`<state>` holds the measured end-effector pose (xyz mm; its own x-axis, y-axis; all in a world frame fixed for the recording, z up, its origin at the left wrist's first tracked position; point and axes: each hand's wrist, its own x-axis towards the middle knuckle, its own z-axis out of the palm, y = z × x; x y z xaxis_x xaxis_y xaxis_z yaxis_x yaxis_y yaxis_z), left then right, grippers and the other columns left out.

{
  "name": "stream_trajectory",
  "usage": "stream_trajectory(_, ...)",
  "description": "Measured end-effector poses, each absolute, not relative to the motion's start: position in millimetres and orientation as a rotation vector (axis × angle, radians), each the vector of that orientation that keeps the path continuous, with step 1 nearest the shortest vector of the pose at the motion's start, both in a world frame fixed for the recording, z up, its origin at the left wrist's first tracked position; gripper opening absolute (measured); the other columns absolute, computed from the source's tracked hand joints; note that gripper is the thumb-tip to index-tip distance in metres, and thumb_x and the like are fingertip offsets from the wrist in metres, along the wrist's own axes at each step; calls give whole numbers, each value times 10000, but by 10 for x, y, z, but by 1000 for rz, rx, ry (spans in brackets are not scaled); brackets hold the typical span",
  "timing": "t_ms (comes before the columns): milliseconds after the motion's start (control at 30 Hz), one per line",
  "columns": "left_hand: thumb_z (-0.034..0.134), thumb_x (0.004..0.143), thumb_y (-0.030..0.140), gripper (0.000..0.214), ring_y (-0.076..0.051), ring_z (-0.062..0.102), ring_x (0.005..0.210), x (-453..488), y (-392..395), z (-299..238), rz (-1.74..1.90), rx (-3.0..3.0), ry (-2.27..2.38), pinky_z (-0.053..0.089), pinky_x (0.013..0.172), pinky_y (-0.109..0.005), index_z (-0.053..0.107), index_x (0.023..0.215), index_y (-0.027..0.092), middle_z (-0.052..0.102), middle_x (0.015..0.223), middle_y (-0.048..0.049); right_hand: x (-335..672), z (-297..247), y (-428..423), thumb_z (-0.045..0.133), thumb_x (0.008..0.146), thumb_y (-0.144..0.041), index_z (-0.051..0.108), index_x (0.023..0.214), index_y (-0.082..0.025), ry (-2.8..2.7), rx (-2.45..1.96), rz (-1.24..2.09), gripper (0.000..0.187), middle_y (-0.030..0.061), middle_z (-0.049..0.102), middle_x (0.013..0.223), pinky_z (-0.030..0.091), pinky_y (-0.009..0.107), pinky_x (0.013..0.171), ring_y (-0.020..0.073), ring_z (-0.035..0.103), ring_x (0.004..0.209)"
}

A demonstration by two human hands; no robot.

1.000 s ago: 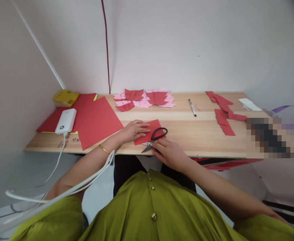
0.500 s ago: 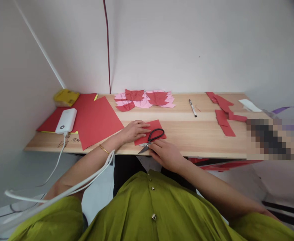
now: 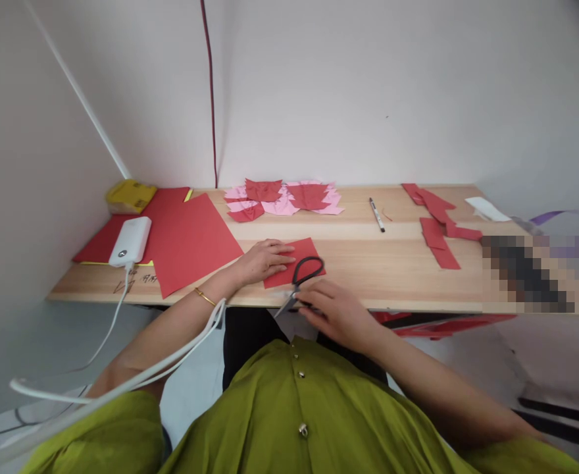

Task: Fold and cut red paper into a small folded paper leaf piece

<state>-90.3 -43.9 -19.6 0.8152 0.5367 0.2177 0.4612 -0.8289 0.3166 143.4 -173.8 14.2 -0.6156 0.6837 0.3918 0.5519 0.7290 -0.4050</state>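
A small red paper piece [image 3: 303, 246] lies near the table's front edge. My left hand [image 3: 264, 261] rests on its left part with fingers stretched out, palm down. At the paper's right front corner, my right hand [image 3: 339, 312] grips a pair of scissors [image 3: 296, 286] with black loop handles. One loop overlies the red paper, and the blades point down and left past the table edge. My right fingers curl around the lower handle, which they mostly hide.
Large red sheets [image 3: 193, 243], a white power bank [image 3: 130, 241] with a cable and a yellow packet [image 3: 130, 195] lie left. Along the wall are red and pink cut papers [image 3: 280, 205]. A pen [image 3: 377, 214], red scraps [image 3: 437, 240] and a white paper piece [image 3: 487, 209] lie right.
My right hand has drawn the scissors slightly toward my body, and their tips now reach past the table edge. My left hand stays on the red paper.
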Motion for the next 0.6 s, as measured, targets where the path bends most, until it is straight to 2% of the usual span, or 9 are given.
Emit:
stream_trajectory(167, 437, 921, 346, 353, -220, 440, 1276, -932, -457, -192, 404, 2732, 776, 342, 1063, -427, 630, 1208, 279, 566, 1345, -51, 2194, 137, -1390, 493, 910, -304, 631, 1062, -175, -2263, -1301, 15, 243, 110, 670, 992, 523, 345, 794, 231, 619, 955)
stream_trajectory(333, 360, 930, 239, 391, -209, 362, 1359, -913, -557, -74, 235, 2724, 911, 187, 1119, -516, 593, 1235, 315, 524, 1390, -25, 2771, -11, -1172, 472, 910, -372, 662, 1017, -180, -2235, -1622, -161, 290, 117, 671, 1054, 508, 369, 777, 267, 615, 988)
stream_trajectory(433, 364, 939, 326, 387, -239, 268, 1408, -928, -651, 48, 222, 2694, 1114, 150, 1129, -529, 570, 1267, 306, 419, 1474, -32, 2856, -58, -1149, 451, 920, -372, 666, 1028, -173, -2248, -1636, -151, 311, 115, 670, 1045, 492, 364, 790, 255, 611, 971)
stream_trajectory(600, 324, 923, 518, 540, -303, 179, 1434, -1253, -802, 206, 256, 2462, 1802, 172, 1122, -544, 420, 1404, 291, 267, 1550, -60, 2781, -65, -1137, 469, 910, -384, 679, 1052, -180, -2236, -1589, -309, 325, 129, 655, 1065, 426, 432, 838, 286, 575, 995)
